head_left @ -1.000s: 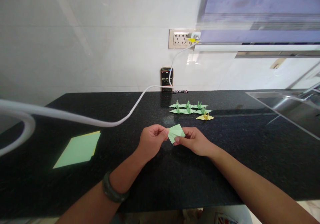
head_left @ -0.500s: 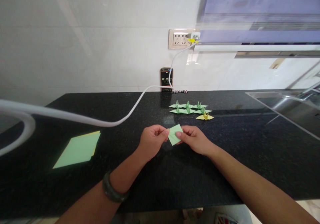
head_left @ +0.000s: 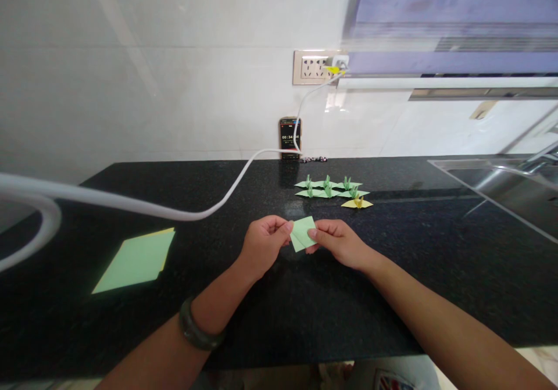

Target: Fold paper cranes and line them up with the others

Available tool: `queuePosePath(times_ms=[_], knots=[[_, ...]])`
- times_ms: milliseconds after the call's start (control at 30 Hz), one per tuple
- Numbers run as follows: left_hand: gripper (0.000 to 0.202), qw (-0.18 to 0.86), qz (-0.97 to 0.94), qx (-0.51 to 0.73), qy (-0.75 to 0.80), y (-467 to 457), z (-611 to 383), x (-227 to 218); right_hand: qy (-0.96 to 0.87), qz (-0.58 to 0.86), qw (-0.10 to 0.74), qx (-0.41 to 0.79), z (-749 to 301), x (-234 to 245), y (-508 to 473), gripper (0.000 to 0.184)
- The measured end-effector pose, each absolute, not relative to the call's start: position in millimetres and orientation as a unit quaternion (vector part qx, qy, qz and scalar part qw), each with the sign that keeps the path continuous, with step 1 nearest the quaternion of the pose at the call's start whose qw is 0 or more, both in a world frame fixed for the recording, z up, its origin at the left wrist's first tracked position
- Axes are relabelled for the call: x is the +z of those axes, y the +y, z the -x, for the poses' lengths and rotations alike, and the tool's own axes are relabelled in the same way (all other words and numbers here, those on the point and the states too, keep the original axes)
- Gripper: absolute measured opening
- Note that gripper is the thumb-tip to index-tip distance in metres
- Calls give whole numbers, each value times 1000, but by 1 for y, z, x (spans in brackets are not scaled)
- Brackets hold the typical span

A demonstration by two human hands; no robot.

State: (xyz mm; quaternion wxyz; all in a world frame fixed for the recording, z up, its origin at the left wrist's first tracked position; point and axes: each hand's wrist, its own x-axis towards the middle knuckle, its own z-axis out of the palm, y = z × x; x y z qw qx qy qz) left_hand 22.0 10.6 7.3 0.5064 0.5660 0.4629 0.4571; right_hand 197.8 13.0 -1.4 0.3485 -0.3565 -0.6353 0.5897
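Between my hands, above the dark counter, is a small folded square of light green origami paper (head_left: pixel 302 234). My left hand (head_left: pixel 267 243) pinches its left corner between thumb and fingers. On the right side, my right hand (head_left: pixel 337 242) grips the paper with its thumb on top and fingers underneath, partly hidden. Beyond the hands stand several green paper cranes (head_left: pixel 328 192) in two rows. A single yellow paper crane (head_left: pixel 358 203) sits in front of them at the right. Farther left lies a stack of green and yellow paper sheets (head_left: pixel 135 261).
A white cable (head_left: pixel 192 215) arches over the counter (head_left: pixel 261 332) from the left to a wall socket (head_left: pixel 311 68). Against the tiled wall leans a phone (head_left: pixel 288 137) showing a timer, with a beaded strap beside it. A metal sink (head_left: pixel 514 186) is at the right.
The folded green paper has turned slightly and moved a little left, with more of its face showing. Both hands keep their hold almost in place.
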Motion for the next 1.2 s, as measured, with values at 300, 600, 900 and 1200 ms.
queuePosePath(times_ms=[300,600,900,1200], knots=[[24,525,-532,457,482,13,-23,6,-661,441,525,305,-197,-7,15,12],[35,676,-493,390,385,8,-26,8,-837,323,437,61,-200,-1,11,19],[30,647,-506,394,414,11,-24,6,-759,401,488,161,-196,1,8,16],[30,638,-517,398,409,9,-22,7,-675,433,445,399,-192,-11,14,20]])
